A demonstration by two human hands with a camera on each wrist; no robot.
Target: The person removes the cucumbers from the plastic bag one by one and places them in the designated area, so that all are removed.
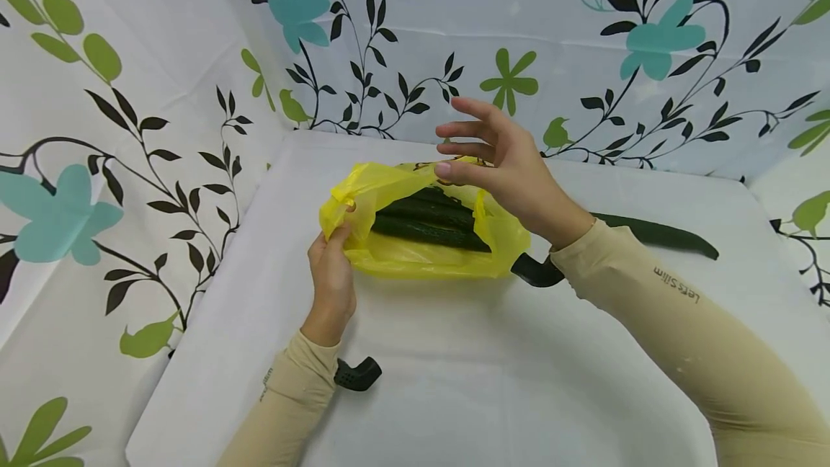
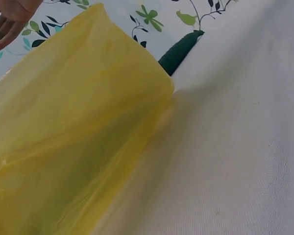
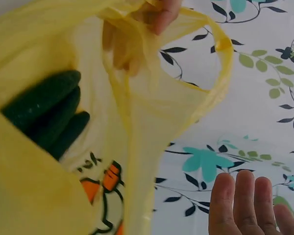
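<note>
A yellow plastic bag (image 1: 415, 261) lies on the table with its mouth spread, and several dark green cucumbers (image 1: 428, 225) show inside. My left hand (image 1: 332, 279) pinches the bag's left edge; in the right wrist view its fingers (image 3: 166, 12) are at the bag's handle. Above the right part of the bag is my right hand (image 1: 502, 164), fingers extended and holding nothing. The right wrist view shows those fingers straight, apart from the plastic. Another cucumber (image 1: 668, 235) lies outside the bag on the right, partly hidden behind my right forearm; its end also shows in the left wrist view.
A white table (image 1: 441, 380) carries everything. Behind and to the left hangs a white cloth (image 1: 415, 42) with leaf and flower prints. Black wrist camera mounts (image 1: 358, 375) stick out beside both sleeves.
</note>
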